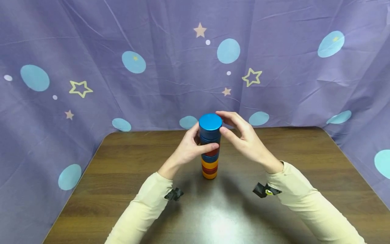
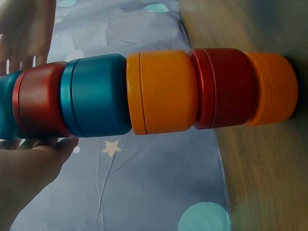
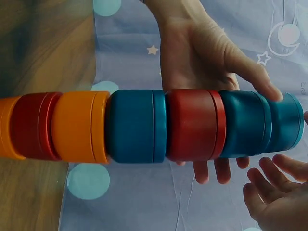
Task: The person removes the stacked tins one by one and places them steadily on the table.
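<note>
Left grip [image 1: 193, 145] holds upright stacked jars [image 1: 210, 158]

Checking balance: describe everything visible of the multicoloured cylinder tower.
The tower of satin orange, red and blue cylinders stands roughly upright on the brown wooden table. Bottom up: orange, red, orange, blue, red, blue, blue, with lid-like seams. The left hand curls round its upper part; the right hand is at its top, contact unclear.

Brown wood-grained table [image 1: 128, 159], its far corners rounded, extends before you. Beyond the table's far edge and along its left and right sides, you see a creased purple fabric backdrop [image 1: 182, 74] bearing pale-blue ovals [image 1: 228, 51], white dots [image 1: 208, 42] and stars [image 1: 200, 30]. Bright glare [image 1: 222, 228] marks the table's near part.
</note>
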Available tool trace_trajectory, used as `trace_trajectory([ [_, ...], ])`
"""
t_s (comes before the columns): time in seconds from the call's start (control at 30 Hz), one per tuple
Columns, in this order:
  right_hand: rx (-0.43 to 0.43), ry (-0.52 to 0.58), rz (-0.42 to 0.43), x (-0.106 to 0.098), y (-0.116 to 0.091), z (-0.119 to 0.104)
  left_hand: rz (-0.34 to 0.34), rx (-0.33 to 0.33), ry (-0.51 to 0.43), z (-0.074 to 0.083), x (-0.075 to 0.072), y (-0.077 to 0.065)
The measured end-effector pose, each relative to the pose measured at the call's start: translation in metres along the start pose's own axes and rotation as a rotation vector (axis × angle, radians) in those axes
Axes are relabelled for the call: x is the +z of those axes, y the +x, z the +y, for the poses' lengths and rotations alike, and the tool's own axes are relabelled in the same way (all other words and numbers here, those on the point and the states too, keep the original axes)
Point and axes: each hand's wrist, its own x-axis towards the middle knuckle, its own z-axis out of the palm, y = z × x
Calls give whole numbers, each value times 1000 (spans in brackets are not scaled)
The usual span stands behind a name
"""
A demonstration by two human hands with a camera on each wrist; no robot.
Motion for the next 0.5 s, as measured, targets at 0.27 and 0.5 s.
trace_trajectory([
  [0.27, 113, 231, -36, 5, 8, -1, 47, 9, 0, -2, 4, -1],
  [0.5, 102, 285, -71, 6, 14, -3, 43, 14, 1, -4, 6, 0],
])
